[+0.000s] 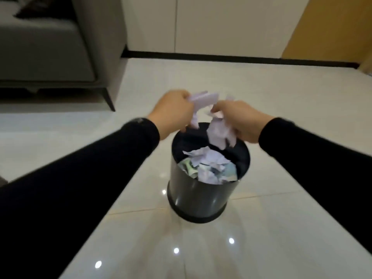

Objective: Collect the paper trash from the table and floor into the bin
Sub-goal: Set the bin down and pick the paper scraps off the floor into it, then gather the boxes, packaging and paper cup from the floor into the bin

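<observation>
A round black bin (198, 200) stands on the glossy tiled floor, partly filled with crumpled white and greenish paper (209, 166). Both hands hover just above the bin's far rim. My left hand (171, 112) is closed on a strip of white paper (62, 98) that sticks out to the right and hangs down below the fingers. My right hand (239, 119) grips a crumpled white paper wad (219, 133) that dangles over the bin's opening. Both arms wear black sleeves. The picture is blurred by motion.
A grey sofa (60, 47) on dark legs stands at the left rear. A white wall with a dark skirting strip (221, 57) runs across the back, with a yellow panel (332, 27) at the right. Shiny floor tiles (281, 218) surround the bin.
</observation>
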Tool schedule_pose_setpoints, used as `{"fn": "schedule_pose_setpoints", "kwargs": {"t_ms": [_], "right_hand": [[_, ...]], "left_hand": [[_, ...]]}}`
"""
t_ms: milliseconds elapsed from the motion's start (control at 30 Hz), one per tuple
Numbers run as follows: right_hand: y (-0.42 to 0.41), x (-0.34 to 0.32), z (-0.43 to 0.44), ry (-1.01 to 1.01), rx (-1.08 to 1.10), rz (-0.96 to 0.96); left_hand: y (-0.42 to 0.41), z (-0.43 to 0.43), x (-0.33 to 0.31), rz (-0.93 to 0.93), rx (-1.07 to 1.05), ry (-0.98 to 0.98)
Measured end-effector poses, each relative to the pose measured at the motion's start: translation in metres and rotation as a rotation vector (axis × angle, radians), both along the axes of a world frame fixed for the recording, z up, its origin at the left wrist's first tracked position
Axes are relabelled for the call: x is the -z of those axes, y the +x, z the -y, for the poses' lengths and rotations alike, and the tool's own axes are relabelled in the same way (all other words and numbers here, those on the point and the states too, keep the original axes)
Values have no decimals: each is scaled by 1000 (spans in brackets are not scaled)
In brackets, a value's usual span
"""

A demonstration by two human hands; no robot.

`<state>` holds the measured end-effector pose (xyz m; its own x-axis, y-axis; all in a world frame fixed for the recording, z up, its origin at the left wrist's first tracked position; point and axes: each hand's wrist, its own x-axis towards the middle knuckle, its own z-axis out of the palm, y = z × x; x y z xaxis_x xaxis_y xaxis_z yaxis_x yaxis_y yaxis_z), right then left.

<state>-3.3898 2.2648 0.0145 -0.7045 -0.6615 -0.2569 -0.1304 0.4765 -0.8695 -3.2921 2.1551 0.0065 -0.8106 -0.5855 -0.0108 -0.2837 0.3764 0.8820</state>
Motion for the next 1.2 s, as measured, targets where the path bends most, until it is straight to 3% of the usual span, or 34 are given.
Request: {"fn": "schedule_pose_setpoints", "kwargs": {"t_ms": [100, 233, 300, 333, 400, 467, 667, 800, 967, 1200], "right_hand": [[-8, 31, -16, 69, 41, 83], [-18, 55, -42, 167, 166, -235], [-21, 69, -62, 246, 303, -255], [-15, 74, -71, 309, 325, -158], [4, 87, -80, 389, 279, 217], [13, 98, -77, 293, 293, 481], [4, 85, -57, 125, 379, 612], [26, 1, -41, 155, 337, 688], [51, -178, -17, 118, 284, 761], [74, -426, 4, 120, 85, 738]], "left_hand": [[-8, -18, 32, 212, 32, -21], [8, -9, 44, 272, -105, 36], [17, 1, 46, 250, -173, 61], [20, 6, 48, 239, -195, 63], [24, 17, 53, 240, -231, 36], [29, 26, 58, 249, -261, 15], [64, 45, 40, 241, -369, 25], [114, 57, -34, 301, -443, 38], [181, 68, -187, 439, -492, 51], [231, 49, -440, 224, -736, 169]]}}
